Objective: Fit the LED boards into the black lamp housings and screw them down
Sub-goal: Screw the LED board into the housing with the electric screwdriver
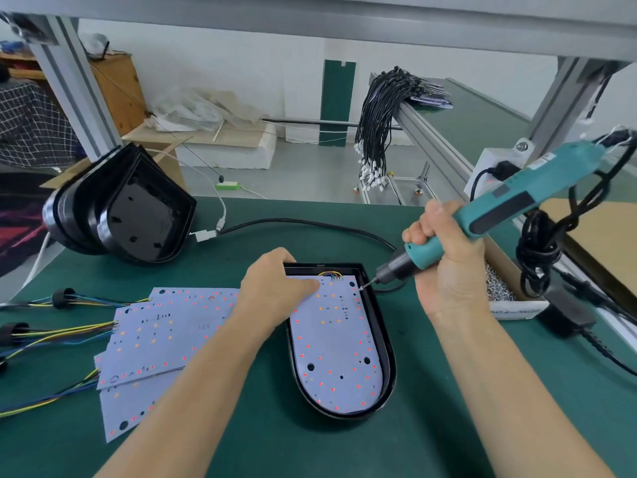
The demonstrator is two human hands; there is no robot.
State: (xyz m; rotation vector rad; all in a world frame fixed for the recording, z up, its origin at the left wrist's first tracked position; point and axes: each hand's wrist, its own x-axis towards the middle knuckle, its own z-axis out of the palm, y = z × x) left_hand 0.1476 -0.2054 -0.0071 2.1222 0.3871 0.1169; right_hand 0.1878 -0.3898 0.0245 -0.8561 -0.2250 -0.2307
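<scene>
A black lamp housing (388, 346) lies flat on the green mat with a white LED board (336, 343) seated inside it. My left hand (275, 288) rests on the board's far left corner, thumb pressing the board, fingers over the housing's rim. My right hand (448, 267) grips a teal electric screwdriver (510, 201), tilted, with its bit on a screw (362, 288) at the board's far right corner. Several loose LED boards (165, 336) with coloured wires lie to the left. A stack of empty black housings (120, 205) leans at the back left.
A cardboard box of screws (499, 288) sits just right of my right hand. The screwdriver's black cable (541, 250) hangs coiled at the right, with a power adapter (565, 315) below. A black cable (310, 224) crosses the mat behind the housing. Bundled black wire harnesses (379, 122) hang off a conveyor rail.
</scene>
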